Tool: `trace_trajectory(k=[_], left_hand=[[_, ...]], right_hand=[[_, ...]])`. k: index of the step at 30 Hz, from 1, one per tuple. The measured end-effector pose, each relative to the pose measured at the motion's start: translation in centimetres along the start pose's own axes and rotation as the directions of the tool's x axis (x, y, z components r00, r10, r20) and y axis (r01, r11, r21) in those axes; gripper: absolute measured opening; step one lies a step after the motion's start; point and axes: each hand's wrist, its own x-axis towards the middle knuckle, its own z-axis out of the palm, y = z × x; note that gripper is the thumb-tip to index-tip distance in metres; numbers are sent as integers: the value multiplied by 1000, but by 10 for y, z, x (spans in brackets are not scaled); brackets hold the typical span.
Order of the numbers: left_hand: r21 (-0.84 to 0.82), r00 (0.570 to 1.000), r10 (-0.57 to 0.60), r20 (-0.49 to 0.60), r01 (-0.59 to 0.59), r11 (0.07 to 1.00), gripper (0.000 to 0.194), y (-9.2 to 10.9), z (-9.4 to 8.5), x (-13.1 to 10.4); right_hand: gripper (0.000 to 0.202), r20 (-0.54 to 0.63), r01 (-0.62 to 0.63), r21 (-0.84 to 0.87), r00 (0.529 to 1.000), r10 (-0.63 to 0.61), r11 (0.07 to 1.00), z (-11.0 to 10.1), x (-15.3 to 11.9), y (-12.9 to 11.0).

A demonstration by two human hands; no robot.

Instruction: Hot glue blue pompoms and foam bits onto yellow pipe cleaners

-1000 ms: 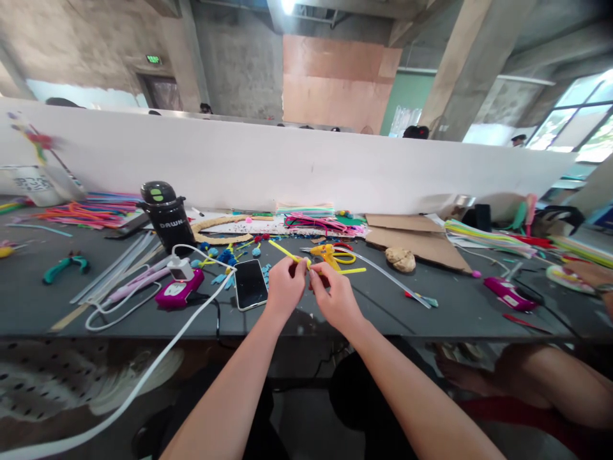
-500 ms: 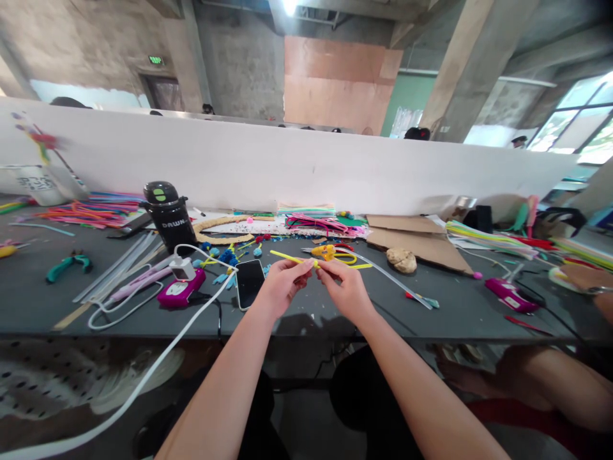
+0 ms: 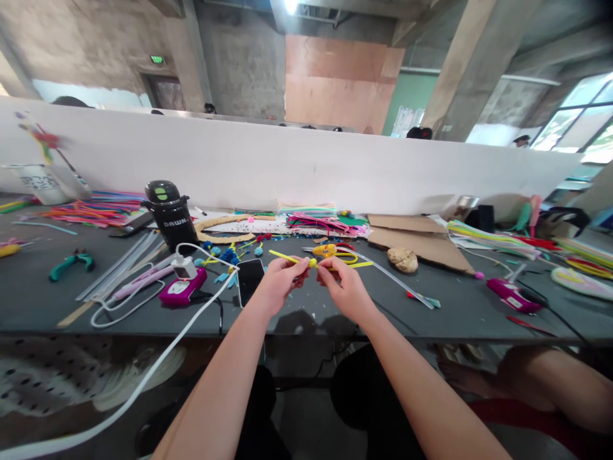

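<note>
Left hand (image 3: 283, 282) is pinching the yellow fuzzy stem (image 3: 313, 262) just beside its bunched middle, over the dark table (image 3: 383, 313); right hand (image 3: 345, 284) is pinching close on the other side, a small gap between. Gripping near the bunch is probably keeping it steady (exact contact is hiding from view).

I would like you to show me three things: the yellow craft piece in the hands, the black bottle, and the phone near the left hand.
Yellow craft piece (image 3: 313, 262): head view, on its small central lump.
Black bottle (image 3: 173, 225): head view, on its lettered front.
Phone (image 3: 249, 280): head view, on its dark screen.
</note>
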Motion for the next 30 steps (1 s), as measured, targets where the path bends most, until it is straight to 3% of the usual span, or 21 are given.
trace_trajectory(k=[4, 10, 12, 15, 18, 24, 27, 30], left_hand=[[39, 998, 8, 70, -11, 999, 32, 2, 0, -2], [244, 983, -33, 183, -13, 970, 31, 9, -11, -7], [445, 982, -26, 189, -63, 893, 30, 9, -15, -8], [736, 984, 47, 173, -160, 658, 30, 3, -14, -7], [804, 981, 130, 144, -192, 563, 33, -5, -7, -4], [807, 954, 301, 14, -189, 560, 28, -10, 7, 4], [763, 938, 343, -52, -184, 619, 25, -8, 8, 6], [687, 923, 366, -120, -189, 701, 27, -8, 8, 7]], right_hand=[[15, 65, 45, 69, 997, -49, 997, -2, 0, 0], [20, 219, 251, -102, 950, -224, 963, -21, 2, -2], [22, 241, 280, -164, 941, -237, 946, -23, 3, 1], [24, 256, 276, -227, 942, -216, 934, -19, 5, 7], [26, 204, 227, -244, 962, -179, 943, -13, 5, 11], [24, 37, 175, -274, 985, -171, 946, -7, 4, 13], [24, -26, 165, -263, 984, -178, 950, -7, 3, 10], [25, -4, 214, -217, 976, -220, 952, -8, 2, 7]])
